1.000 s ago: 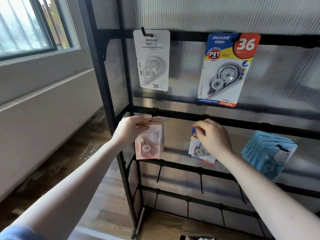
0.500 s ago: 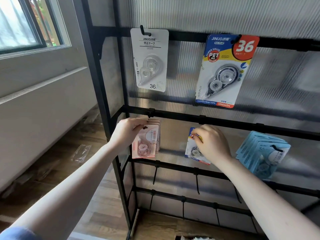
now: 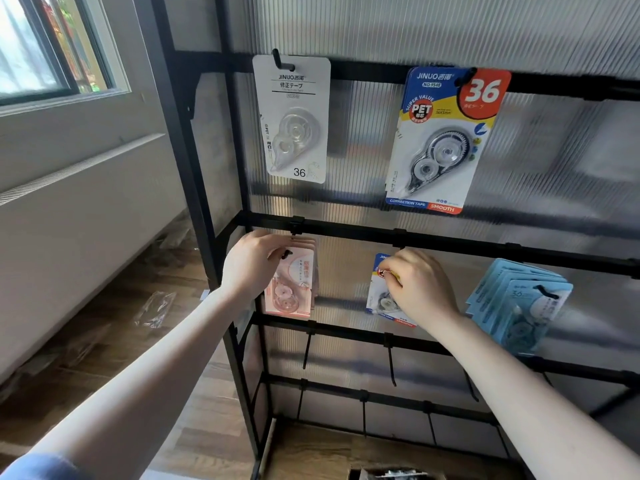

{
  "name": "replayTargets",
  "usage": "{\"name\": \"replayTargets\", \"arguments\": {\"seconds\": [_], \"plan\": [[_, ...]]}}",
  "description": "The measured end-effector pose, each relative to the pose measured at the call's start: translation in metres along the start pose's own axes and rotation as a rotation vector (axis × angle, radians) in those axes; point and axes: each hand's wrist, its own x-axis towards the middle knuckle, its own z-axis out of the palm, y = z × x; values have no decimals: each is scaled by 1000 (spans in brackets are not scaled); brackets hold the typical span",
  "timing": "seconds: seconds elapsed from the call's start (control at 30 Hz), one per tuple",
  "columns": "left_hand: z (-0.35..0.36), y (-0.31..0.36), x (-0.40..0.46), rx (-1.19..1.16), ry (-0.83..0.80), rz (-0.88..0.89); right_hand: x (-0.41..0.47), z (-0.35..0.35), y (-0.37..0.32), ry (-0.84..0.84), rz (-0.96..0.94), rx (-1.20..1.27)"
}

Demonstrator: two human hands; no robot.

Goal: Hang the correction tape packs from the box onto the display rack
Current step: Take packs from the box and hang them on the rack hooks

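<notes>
Both your hands are at the middle row of the display rack (image 3: 194,174).
Your left hand (image 3: 254,266) pinches the pink packs (image 3: 292,289) on their hook; your right hand (image 3: 420,287) grips the blue pack (image 3: 381,299). Empty hooks (image 3: 391,358) wait below. Your hands have hardly moved.

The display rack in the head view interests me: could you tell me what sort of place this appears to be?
Probably a small stationery display being stocked, perhaps in a room rather than a shop. A black display rack carries hanging correction tape packs, with a window and wooden floor beside it.
</notes>
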Motion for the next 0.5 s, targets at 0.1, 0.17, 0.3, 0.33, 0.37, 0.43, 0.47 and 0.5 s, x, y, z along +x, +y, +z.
{"name": "replayTargets", "arguments": {"seconds": [0.1,0.17,0.3,0.33,0.37,0.43,0.47,0.5], "plan": [[-1,1,-1,31,36,19,-1,0,0,-2,-4,-3],[-3,3,-3,34,54,32,-3,-1,-1,3,-6,-2],[-9,9,-10,46,88,94,-11,-4,-4,33,-4,4],[-10,11,-12,53,96,100,-15,-5,-5,42,0,3],[-11,14,-15,57,106,106,-19,-7,-5,51,8,1],[-11,22,-24,61,127,131,-29,-13,-5,77,30,-11],[-11,26,-29,63,136,147,-35,-16,-4,95,39,-22],[-10,31,-35,66,142,160,-42,-20,-2,110,48,-28]]}}
